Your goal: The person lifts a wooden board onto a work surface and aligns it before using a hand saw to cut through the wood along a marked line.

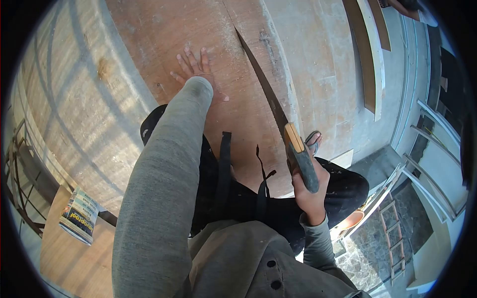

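Handsaw (273, 99) clenched by its handle (304, 169) in my right hand (312, 186), I hold the blade slanting away over the plywood sheet (144, 30), its tip at a dark cut line (227, 12) with pale sawdust (233, 42) beside it. My left hand (195, 69) lies flat on the sheet left of the blade, fingers spread, grasping nothing. I judge this to be mid-cut, though I can't tell how deep the blade bites. Another stroke would call for staying true to that line, left palm pressing firmly, well clear.

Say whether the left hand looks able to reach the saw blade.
Probably yes: the left hand, spread on the board, holds nothing, and nothing stands between it and the saw blade.
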Demonstrator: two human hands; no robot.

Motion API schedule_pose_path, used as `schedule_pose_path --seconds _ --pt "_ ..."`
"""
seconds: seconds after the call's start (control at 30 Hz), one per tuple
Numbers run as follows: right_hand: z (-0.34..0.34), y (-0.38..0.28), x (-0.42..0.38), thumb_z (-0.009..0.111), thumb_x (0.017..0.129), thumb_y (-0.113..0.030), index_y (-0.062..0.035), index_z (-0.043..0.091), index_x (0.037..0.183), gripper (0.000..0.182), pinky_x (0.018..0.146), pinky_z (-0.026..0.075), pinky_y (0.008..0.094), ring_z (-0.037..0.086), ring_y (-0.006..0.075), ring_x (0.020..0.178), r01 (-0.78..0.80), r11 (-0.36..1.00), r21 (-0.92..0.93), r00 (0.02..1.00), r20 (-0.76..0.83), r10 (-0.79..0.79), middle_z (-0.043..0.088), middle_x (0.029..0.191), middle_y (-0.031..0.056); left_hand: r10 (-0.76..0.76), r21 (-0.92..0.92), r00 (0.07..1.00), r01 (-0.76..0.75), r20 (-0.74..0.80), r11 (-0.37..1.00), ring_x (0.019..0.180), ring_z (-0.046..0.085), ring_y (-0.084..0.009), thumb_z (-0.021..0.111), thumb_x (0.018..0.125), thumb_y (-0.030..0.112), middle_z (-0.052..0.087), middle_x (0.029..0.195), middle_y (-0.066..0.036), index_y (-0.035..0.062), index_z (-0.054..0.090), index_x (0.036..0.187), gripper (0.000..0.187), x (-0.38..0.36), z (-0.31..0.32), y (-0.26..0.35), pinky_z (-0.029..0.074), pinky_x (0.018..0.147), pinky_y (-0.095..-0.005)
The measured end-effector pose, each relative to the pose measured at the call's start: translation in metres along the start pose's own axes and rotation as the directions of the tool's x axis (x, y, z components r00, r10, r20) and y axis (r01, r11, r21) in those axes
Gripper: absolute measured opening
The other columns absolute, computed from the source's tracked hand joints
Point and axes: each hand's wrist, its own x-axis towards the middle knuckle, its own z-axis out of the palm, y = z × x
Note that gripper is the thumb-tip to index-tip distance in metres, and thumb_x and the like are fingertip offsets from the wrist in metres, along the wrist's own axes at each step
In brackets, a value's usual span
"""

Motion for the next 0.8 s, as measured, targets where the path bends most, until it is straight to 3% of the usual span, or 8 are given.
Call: schedule_pose_path --seconds 0.17,0.23,0.3,0.47,0.53,0.57,0.63,0.8 --pt "0.022 0.012 0.032 0.057 0.075 0.001 0.0045 0.063 0.121 0.047 0.067 0.049 0.0279 0.059 0.0163 0.064 0.203 0.976 -0.080 0.978 -0.034 -0.206 0.062 0.076 0.0118 0.040 -0.054 0.997 -0.043 -0.060 0.998 0.146 -0.023 -0.0485 0.089 0.055 0.064 -0.028 0.158 -0.027 0.0164 -0.024 0.155 0.158 0.005 -0.004 -0.006 0.006 0.112 -0.0735" --pt "0.052 0.008 0.089 0.061 0.081 -0.002 0.0042 0.061 0.098 0.018 0.059 0.043 0.0295 0.048 0.0150 0.059 0.147 0.986 -0.080 0.989 0.021 -0.145 0.056 0.069 0.0096 0.052 -0.035 0.998 -0.052 -0.021 0.998 0.146 -0.023 -0.0483 0.089 0.054 0.063 -0.028 0.158 -0.027 0.0163 -0.023 0.155 0.158 -0.009 0.009 -0.007 0.006 0.112 -0.0734" --pt "0.050 0.013 0.089 0.059 0.080 -0.002 0.0042 0.063 0.109 0.030 0.060 0.045 0.0290 0.051 0.0145 0.059 0.103 0.993 0.064 0.994 0.032 -0.105 0.056 0.068 0.0095 0.065 -0.054 0.998 -0.066 -0.028 0.996 0.146 -0.023 -0.0488 0.089 0.054 0.063 -0.028 0.158 -0.027 0.0165 -0.023 0.155 0.158 -0.003 0.001 -0.007 0.005 0.112 -0.0741" --pt "0.000 -0.005 -0.009 0.055 0.076 -0.001 0.0048 0.058 0.131 0.056 0.074 0.051 0.0269 0.060 0.0139 0.068 0.079 0.992 -0.099 0.997 -0.010 -0.080 0.063 0.076 0.0119 0.054 -0.063 0.999 -0.054 -0.008 0.997 0.145 -0.025 -0.0492 0.090 0.053 0.063 -0.029 0.158 -0.027 0.0170 -0.024 0.155 0.159 0.000 0.006 -0.005 0.004 0.110 -0.0758" --pt "0.005 -0.016 0.016 0.053 0.083 -0.002 0.0084 0.063 0.111 0.032 0.070 0.049 0.0247 0.052 0.0111 0.063 -0.025 1.000 -0.007 1.000 0.013 0.025 0.065 0.073 0.0087 0.039 -0.064 0.999 -0.040 -0.015 0.997 0.145 -0.026 -0.0492 0.090 0.053 0.063 -0.029 0.158 -0.027 0.0171 -0.024 0.155 0.160 0.009 -0.003 -0.004 0.003 0.110 -0.0764" --pt "0.023 -0.015 0.052 0.053 0.083 -0.002 0.0078 0.063 0.106 0.027 0.061 0.046 0.0255 0.047 0.0095 0.058 0.186 0.982 -0.042 0.982 -0.009 -0.187 0.059 0.067 0.0058 0.040 -0.060 0.999 -0.040 -0.005 0.997 0.144 -0.027 -0.0490 0.090 0.053 0.064 -0.030 0.157 -0.027 0.0173 -0.025 0.154 0.160 0.008 -0.003 -0.005 0.003 0.110 -0.0762" --pt "0.051 -0.021 0.100 0.056 0.082 -0.004 0.0052 0.061 0.095 0.016 0.055 0.041 0.0282 0.045 0.0088 0.059 0.155 0.988 -0.023 0.987 0.031 -0.155 0.047 0.063 0.0027 0.051 -0.045 0.999 -0.051 0.009 0.998 0.144 -0.027 -0.0488 0.090 0.053 0.064 -0.031 0.157 -0.027 0.0174 -0.025 0.154 0.160 -0.001 0.003 -0.007 0.003 0.110 -0.0761" --pt "-0.003 -0.024 -0.010 0.053 0.076 -0.002 0.0065 0.059 0.125 0.050 0.077 0.049 0.0253 0.058 0.0126 0.073 0.032 0.999 -0.033 0.999 0.005 -0.031 0.065 0.083 0.0120 0.058 -0.046 0.998 -0.057 0.005 0.997 0.145 -0.026 -0.0489 0.089 0.054 0.064 -0.031 0.157 -0.027 0.0179 -0.026 0.154 0.160 0.003 0.003 -0.005 0.004 0.111 -0.0754"
